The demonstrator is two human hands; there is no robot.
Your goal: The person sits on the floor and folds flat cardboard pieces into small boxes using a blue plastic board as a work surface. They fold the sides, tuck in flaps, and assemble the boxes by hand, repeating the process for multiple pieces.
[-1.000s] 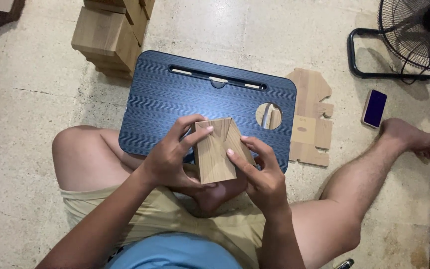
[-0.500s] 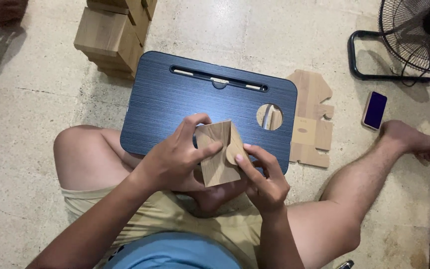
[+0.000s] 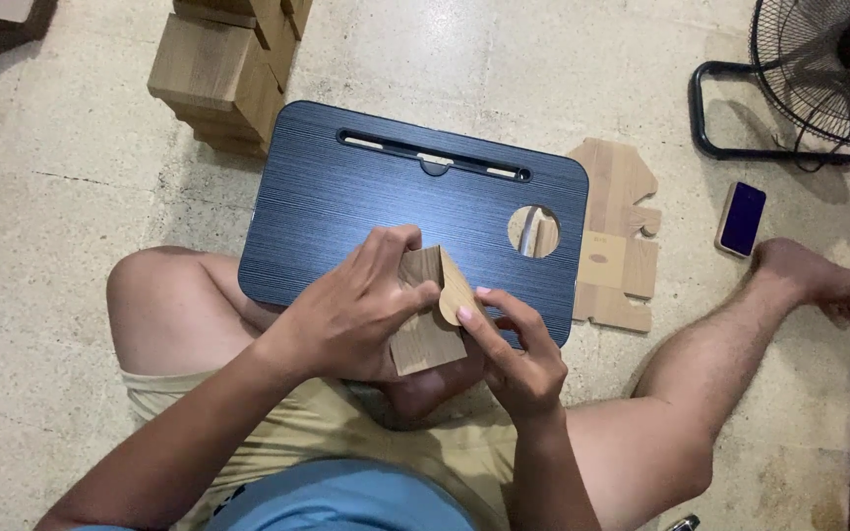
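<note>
Person sits on the floor [image 3: 71, 197], legs spread, looking down at both hands. Left hand [image 3: 351, 315] is wrapped over the left side of a small tan cardboard box [image 3: 430, 324], fingers [image 3: 386, 251] curled over its top edge and thumb pressing on the face; closed firmly on the box. Right hand [image 3: 514, 354] grips the box from the right, fingertips pinched on a rounded flap [image 3: 456, 285] that stands up at the top right of the box. Box is held up in front of the lap, over the near edge of a dark blue lap desk [image 3: 346, 206], not resting on it as far as I can tell.

Lap desk lies flat on the floor between the knees, with a long slot [image 3: 432, 155] along its far edge and a round hole [image 3: 533, 231] near its right side. Flat die-cut cardboard blank [image 3: 617, 197] lies on the floor touching the desk's right edge, partly under it. Stack of folded tan boxes [image 3: 223, 74] sits on the floor just beyond the desk's far left corner. Dark blue phone [image 3: 742, 218] lies on the floor right of the blank, near the right foot [image 3: 828, 285]. Black standing fan [image 3: 819, 69] is at the top right, base frame on the floor.
</note>
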